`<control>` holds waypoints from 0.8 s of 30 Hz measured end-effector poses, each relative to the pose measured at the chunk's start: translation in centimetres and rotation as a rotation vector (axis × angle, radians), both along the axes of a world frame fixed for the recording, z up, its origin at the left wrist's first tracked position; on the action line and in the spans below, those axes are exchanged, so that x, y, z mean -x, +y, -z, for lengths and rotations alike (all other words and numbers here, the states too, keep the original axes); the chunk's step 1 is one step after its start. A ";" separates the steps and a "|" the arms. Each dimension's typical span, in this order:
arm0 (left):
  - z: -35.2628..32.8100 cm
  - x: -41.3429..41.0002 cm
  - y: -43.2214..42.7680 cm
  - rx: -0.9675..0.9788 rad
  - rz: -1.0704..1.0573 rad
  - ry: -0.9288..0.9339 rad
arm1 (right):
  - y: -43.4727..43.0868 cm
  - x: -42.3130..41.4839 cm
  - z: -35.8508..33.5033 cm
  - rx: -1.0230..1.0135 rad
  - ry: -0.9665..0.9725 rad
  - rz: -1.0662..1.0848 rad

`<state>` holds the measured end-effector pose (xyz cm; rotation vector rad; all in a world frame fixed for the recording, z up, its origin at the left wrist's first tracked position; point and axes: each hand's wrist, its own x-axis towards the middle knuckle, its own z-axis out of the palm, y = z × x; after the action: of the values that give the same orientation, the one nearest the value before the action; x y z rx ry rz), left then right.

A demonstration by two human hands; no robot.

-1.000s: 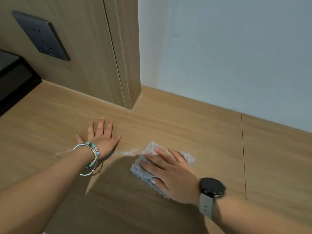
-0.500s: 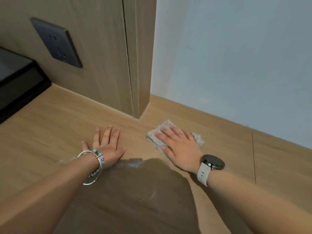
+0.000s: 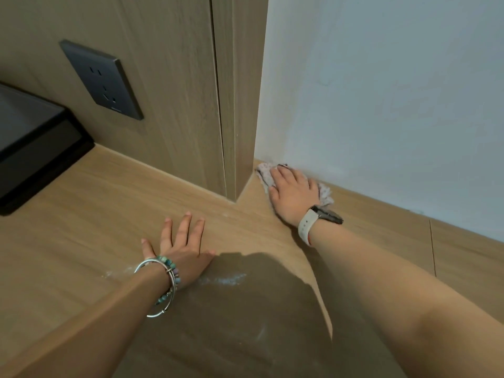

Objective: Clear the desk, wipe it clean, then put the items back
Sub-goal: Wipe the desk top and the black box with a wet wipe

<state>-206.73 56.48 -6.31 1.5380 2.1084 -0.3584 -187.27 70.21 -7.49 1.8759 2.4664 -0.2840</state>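
Nearest the camera, two bare forearms reach out over a light wooden desk [image 3: 81, 241], and a dark shadow lies on the wood between them. A thin streak of white dust [image 3: 223, 279] sits just at 3 o'clock of the left wrist, which wears bracelets [image 3: 166, 282]: silver bangles and a string of green beads. The left hand [image 3: 182, 249] lies palm down on the desk, fingers straight and spread toward 12 o'clock, holding nothing.

Farther off, at 1 o'clock from it, the right hand [image 3: 293, 195] presses flat on a pale speckled cloth [image 3: 324, 193], fingers laid over it toward 11 o'clock rather than clenched around it. A watch [image 3: 324, 215] with a pale strap is on that wrist.

The crumpled cloth's long axis runs from 10 to 4 o'clock along the foot of the white wall [image 3: 381, 91]. Its 10 o'clock end is tucked into the corner where the wall meets a jutting wood panel [image 3: 177, 91], which blocks the way at 9 o'clock.

On the panel, at 10 o'clock in the view, is a dark wall socket [image 3: 105, 80]. Below it, at 9 o'clock, a black box-like object [image 3: 32, 143] rests on the desk.
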 end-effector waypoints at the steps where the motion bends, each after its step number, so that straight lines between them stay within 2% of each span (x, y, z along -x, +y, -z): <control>1: 0.0 0.0 0.0 0.003 0.000 0.002 | -1.4 0.9 -0.2 0.001 0.024 -0.042; 4: 0.2 0.0 0.0 -0.006 -0.002 0.010 | -8.4 2.6 -0.8 0.096 0.100 -0.382; 6: 0.3 0.2 0.0 -0.006 -0.007 0.009 | -8.9 0.5 -0.8 0.084 0.047 -0.507; 7: 0.4 0.2 0.1 -0.003 -0.008 0.006 | -7.2 -1.1 -0.5 0.061 0.016 -0.451; 10: 0.6 0.3 0.2 -0.009 -0.014 -0.007 | -2.3 -6.2 -0.4 0.028 -0.022 0.019; 12: 0.5 0.3 0.1 -0.010 -0.011 -0.011 | -3.4 -6.5 -0.1 -0.011 -0.041 0.062; 16: 0.2 0.3 -0.2 -0.011 0.019 0.001 | -12.5 -3.3 -0.5 0.113 0.069 -0.375; 18: 0.1 0.4 -0.2 -0.015 0.030 0.008 | -12.5 -5.4 -0.8 0.101 0.039 -0.438; 19: 0.1 0.3 -0.2 -0.017 0.032 0.008 | -11.2 -7.4 -0.6 0.084 0.009 -0.335; 22: 0.0 0.0 -0.3 -0.029 0.034 0.008 | -7.4 -15.5 -0.4 0.069 -0.012 0.258; 24: 0.1 -0.1 -0.3 -0.040 0.030 0.013 | -7.8 -18.3 -0.4 0.038 -0.028 0.466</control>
<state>-206.63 56.15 -6.37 1.5954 2.1163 -0.3393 -168.95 62.43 -7.09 2.3953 1.9586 -0.3073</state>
